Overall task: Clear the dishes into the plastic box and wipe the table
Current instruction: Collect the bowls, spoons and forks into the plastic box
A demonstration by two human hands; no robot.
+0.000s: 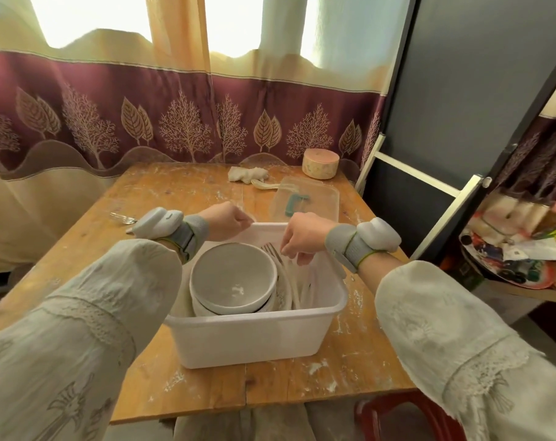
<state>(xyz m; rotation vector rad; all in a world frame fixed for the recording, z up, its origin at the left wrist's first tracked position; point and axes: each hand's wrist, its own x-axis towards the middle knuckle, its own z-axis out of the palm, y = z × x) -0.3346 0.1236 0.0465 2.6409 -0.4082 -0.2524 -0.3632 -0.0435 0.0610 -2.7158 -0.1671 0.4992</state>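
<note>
A white plastic box [251,338] stands on the wooden table [181,192] in front of me. Inside it lie stacked grey-white bowls [232,278] on a plate, with forks [272,251] and chopsticks on the right side. My left hand [225,219] grips the box's far rim at its left end. My right hand [305,237] curls over the far rim at the right, its fingers hanging inside above the forks. Whether those fingers hold a utensil is hidden. A crumpled cloth [246,174] lies at the table's far edge.
A spoon [122,218] lies on the table to the left. A clear lid with a teal handle [305,198] rests behind the box, with a ladle [264,185] beside it and a round tin [320,162] at the back. A red stool [407,418] stands near right.
</note>
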